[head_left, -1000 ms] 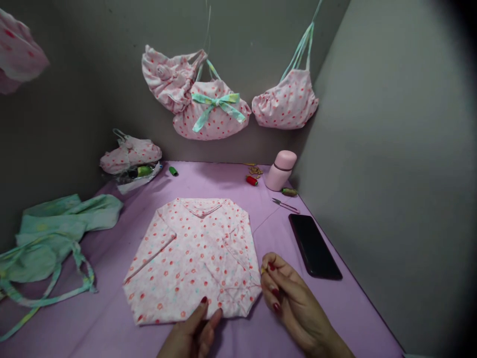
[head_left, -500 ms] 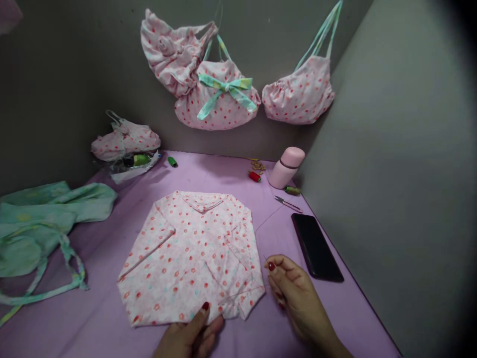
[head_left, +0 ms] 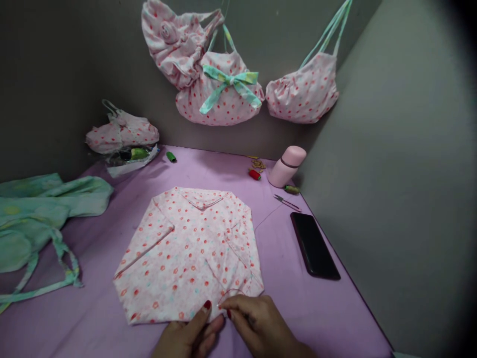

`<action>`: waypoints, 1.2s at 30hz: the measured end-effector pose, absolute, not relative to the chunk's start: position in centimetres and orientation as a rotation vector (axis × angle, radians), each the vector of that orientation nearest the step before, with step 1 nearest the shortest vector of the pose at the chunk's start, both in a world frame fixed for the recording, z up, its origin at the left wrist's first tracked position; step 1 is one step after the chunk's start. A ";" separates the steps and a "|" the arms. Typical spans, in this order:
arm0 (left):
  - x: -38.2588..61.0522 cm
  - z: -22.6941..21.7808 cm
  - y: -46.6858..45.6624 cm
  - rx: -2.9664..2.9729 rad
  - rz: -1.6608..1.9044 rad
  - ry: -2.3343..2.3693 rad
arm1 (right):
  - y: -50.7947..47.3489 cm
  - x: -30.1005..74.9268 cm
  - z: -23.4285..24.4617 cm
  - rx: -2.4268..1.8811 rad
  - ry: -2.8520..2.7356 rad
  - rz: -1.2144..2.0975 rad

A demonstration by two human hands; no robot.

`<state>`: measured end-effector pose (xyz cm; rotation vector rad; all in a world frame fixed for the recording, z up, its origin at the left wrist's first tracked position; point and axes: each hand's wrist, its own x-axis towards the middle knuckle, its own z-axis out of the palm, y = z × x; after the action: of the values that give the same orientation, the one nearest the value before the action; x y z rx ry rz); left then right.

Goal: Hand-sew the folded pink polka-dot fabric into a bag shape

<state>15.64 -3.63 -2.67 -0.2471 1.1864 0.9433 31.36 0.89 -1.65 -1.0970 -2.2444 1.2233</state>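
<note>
Lying flat on the lilac cloth-covered tabletop [head_left: 122,308], a pale pink, red-flowered, roughly eight-sided piece of folded fabric [head_left: 175,258] is placed between the hands and the tabletop's far edge. No clear long axis is shown by it; its near side is run from left to right, and most of its area is spread beyond and leftward of both grips. Its near side, toward the right end, is met by both hands. By the left hand [head_left: 190,335] the fabric is pinched, thumb above and fingers beneath. The right hand [head_left: 263,320] is set just beside it, nearer the tabletop's right edge and the fabric's near right corner; its thumb and forefinger are drawn close at the fabric, but full closure, or a needle between them, cannot be told. A thin reddish thread [head_left: 234,290] is seen arched over the fabric just beyond the right fingertips.
</note>
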 end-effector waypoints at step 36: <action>15.6 -2.7 -3.5 -0.219 0.907 1.215 | 1.4 30.8 -0.1 -1.130 -2.293 1.275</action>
<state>15.60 -3.53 -2.72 -0.2187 1.2151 0.9073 30.80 1.43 -0.05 -1.1296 -2.2928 1.2753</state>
